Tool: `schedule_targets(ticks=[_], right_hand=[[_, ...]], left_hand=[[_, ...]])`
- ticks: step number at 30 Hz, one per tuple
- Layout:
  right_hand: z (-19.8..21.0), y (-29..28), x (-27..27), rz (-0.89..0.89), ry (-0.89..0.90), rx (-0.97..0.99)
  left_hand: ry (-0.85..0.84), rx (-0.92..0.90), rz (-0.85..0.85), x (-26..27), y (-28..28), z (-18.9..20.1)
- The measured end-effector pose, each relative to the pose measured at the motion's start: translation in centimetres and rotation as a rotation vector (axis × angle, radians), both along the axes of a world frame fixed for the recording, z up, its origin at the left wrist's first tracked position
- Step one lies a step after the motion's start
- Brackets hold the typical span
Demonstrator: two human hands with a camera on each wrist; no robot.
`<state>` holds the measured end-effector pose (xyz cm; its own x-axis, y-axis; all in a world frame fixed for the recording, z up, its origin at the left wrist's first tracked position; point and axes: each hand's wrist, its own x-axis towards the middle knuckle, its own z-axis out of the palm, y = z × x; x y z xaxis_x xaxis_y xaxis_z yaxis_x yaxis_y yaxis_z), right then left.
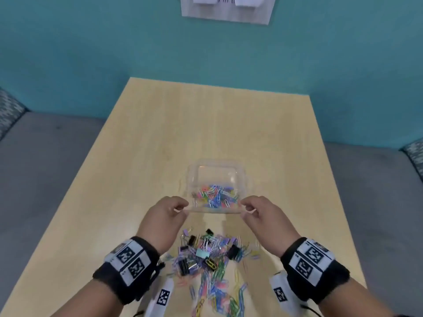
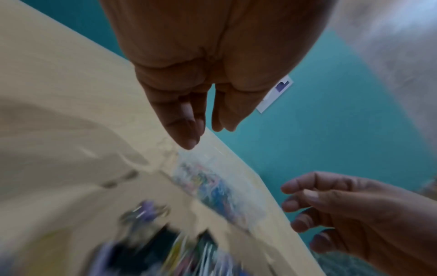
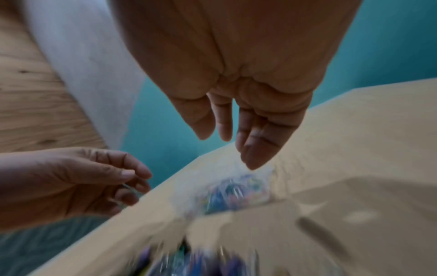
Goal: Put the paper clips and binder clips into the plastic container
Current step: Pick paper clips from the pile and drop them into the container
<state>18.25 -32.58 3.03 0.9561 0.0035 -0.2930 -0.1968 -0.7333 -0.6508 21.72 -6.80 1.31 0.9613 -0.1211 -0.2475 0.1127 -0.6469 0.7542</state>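
A clear plastic container (image 1: 217, 175) is over the middle of the wooden table (image 1: 160, 133), with several coloured paper clips (image 1: 216, 197) inside. My left hand (image 1: 180, 208) pinches its near left corner and my right hand (image 1: 246, 208) pinches its near right corner. A pile of paper clips and black, purple and mint binder clips (image 1: 206, 255) lies on the table between my wrists, nearer to me than the container. Both wrist views are blurred. The container (image 2: 212, 186) shows below my left fingers (image 2: 189, 130), and the container (image 3: 236, 190) shows below my right fingers (image 3: 255, 149).
A teal wall (image 1: 91, 53) stands behind the table with a white paper sheet (image 1: 226, 8) on it. Grey upholstered seating (image 1: 45, 168) flanks the table on both sides. Bare tabletop lies beyond the container and to its left and right.
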Motion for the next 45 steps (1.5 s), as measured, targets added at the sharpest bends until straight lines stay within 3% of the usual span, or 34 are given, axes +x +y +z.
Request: schedule_targets(ticks=[4,9,13,17,22,28,31,34,37,40,45], right_hand=[[-3.1,-1.1,-10.0,0.295,-0.012,-0.189],[-6.6,-0.5,-17.7,0.312,-0.024,-0.238],[-7.6,1.8,-18.0,0.345,-0.026,-0.340],[-7.0,3.9,-18.7,0.512,-0.053,-0.332],[-6.0,2.1,-20.3,0.483,-0.138,-0.356],[-7.1,2.8,-21.4,0.724,-0.152,-0.448],[-6.6,5.0,-19.3,0.701,-0.144,-0.425],[-5.5,5.7,-18.1,0.577,-0.130,-0.381],[-4.6,4.9,-18.9,0.360,0.029,-0.345],[-4.6,4.9,-19.5,0.283,0.183,-0.328],[-5.9,7.0,-16.1,0.282,0.089,-0.303]], left_hand=[[-0.079,0.198,-0.104,-9.4,3.7,-1.5],[-0.080,0.342,-0.273,-18.3,5.3,-5.1],[-0.142,0.458,-0.401,-20.0,3.7,-6.0],[-0.191,0.414,-0.520,-20.6,2.0,-5.5],[-0.181,0.347,-0.462,-21.0,2.4,-5.4],[-0.232,0.486,-0.639,-20.9,1.2,-5.9],[-0.235,0.506,-0.624,-19.8,-0.2,-5.9],[-0.169,0.471,-0.481,-18.9,-0.6,-5.3],[-0.043,0.431,-0.371,-18.8,-0.2,-4.7],[-0.009,0.435,-0.412,-18.8,-0.3,-4.9],[-0.040,0.401,-0.410,-16.9,-2.3,-5.2]])
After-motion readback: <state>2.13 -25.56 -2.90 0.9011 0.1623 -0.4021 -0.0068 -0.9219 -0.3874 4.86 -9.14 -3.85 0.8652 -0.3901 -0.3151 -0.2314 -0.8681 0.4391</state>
